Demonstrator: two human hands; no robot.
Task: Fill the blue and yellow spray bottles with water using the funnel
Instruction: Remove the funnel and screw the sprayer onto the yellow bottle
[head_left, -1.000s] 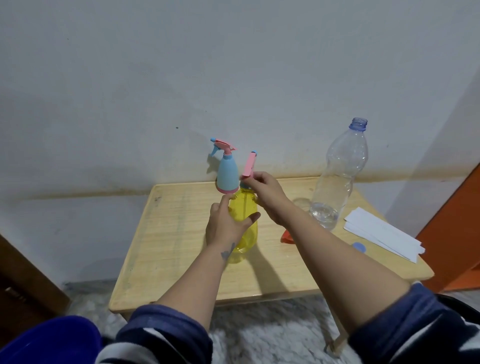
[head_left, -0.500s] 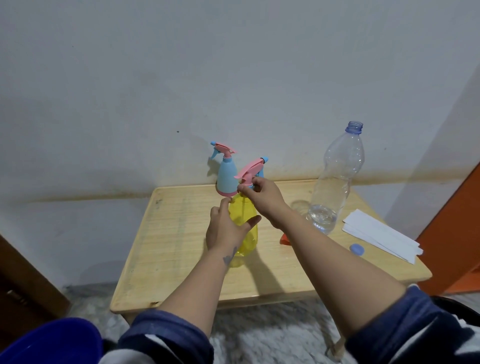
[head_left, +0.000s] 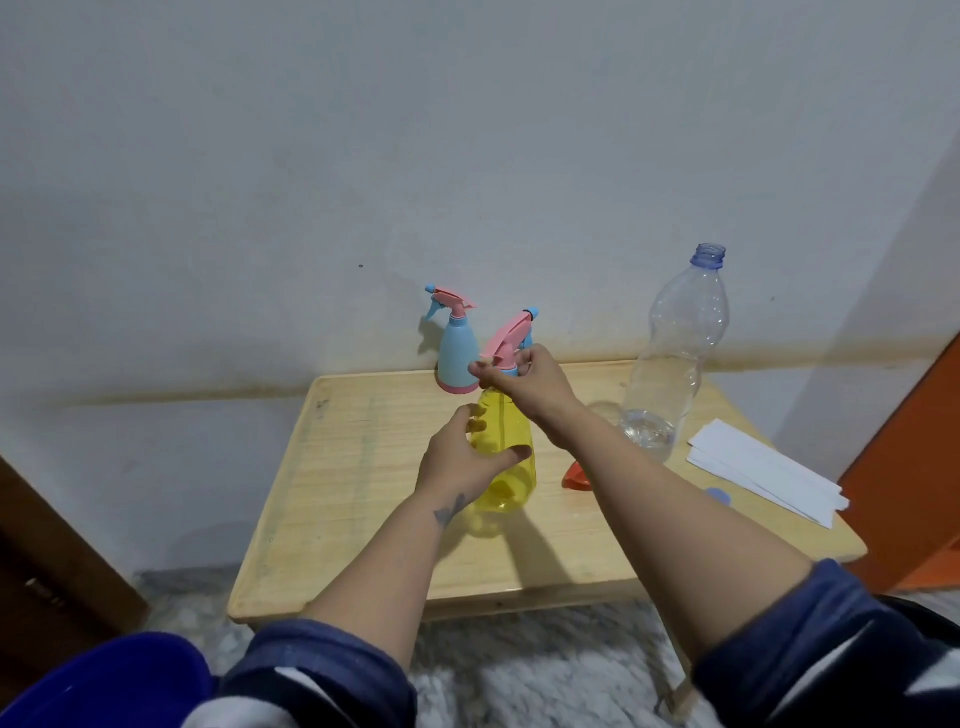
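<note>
- Left hand grips the yellow spray bottle at mid-worktop.
- Right hand pinches its pink trigger head.
- Blue spray bottle stands by the far edge; orange funnel lies right, near the clear water bottle.

On the desk stood two spray bottles: one yellow spray bottle mid-desk and one blue spray bottle at the far edge. There was one clear plastic bottle, one blue cap, one orange funnel, and one stack of white paper strips near the right edge.
</note>
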